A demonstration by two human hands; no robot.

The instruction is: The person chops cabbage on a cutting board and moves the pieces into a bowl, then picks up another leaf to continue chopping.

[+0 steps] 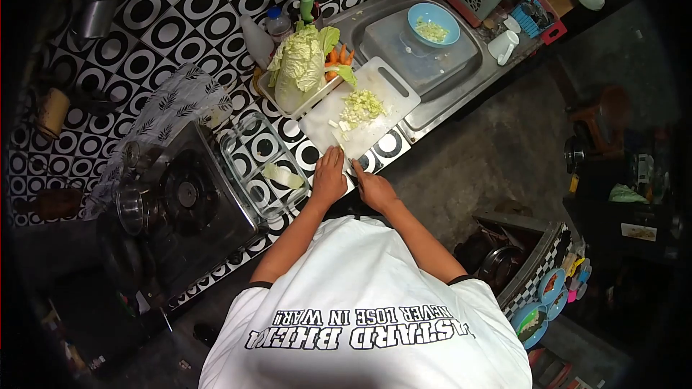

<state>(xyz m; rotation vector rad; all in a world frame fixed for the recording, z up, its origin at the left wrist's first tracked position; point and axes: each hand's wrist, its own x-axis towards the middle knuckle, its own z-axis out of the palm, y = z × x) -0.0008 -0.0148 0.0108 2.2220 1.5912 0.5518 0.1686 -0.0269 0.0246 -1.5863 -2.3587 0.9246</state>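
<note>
While chopped napa cabbage (362,108) lies on white cutting board (376,74), upper centre of frame, right hand (375,189) closed around knife (351,163) at board's lower edge. Left hand (330,176) beside it, fingers together; can't tell if clamped on anything. Whole napa cabbage (298,60), carrots (341,56) in tray (316,102) left of board. Blue bowl (454,27) upper right.

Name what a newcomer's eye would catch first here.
Probably the white shirt with bold lettering, at bottom centre. Next, the big pale-green cabbage just left of the white cutting board, whose chopped pieces lie near mid-board. Then the light-blue bowl at the sink, upper right of centre.
</note>
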